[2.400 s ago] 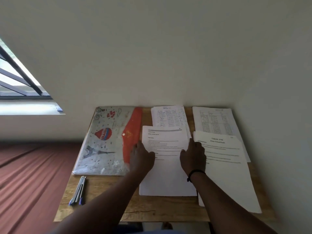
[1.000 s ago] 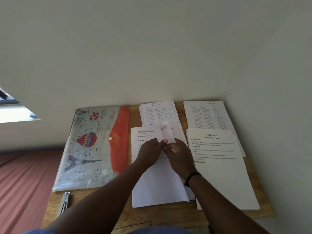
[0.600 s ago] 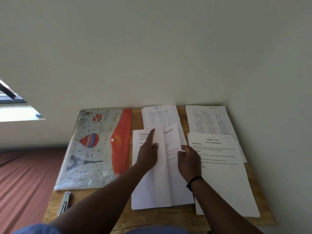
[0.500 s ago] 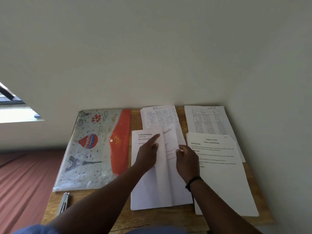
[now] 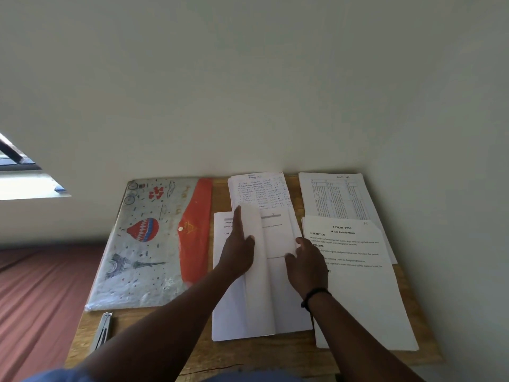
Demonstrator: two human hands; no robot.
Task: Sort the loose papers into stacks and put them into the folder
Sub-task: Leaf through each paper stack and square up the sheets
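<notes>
Showing four paper stacks [image 5: 259, 285], one folder [image 5: 154, 244], two hands [image 5: 238, 252]

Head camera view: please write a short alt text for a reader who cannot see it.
A person's left hand and right hand leaf through the middle paper stack on a wooden table. A closed red-flap folder lies to its left, three more stacks behind and right.

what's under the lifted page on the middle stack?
Under the lifted white page, which the left hand is turning over, lies another printed sheet with a grey header bar and a little text. The right hand rests on it. Sheets deeper in the stack are covered.
</notes>
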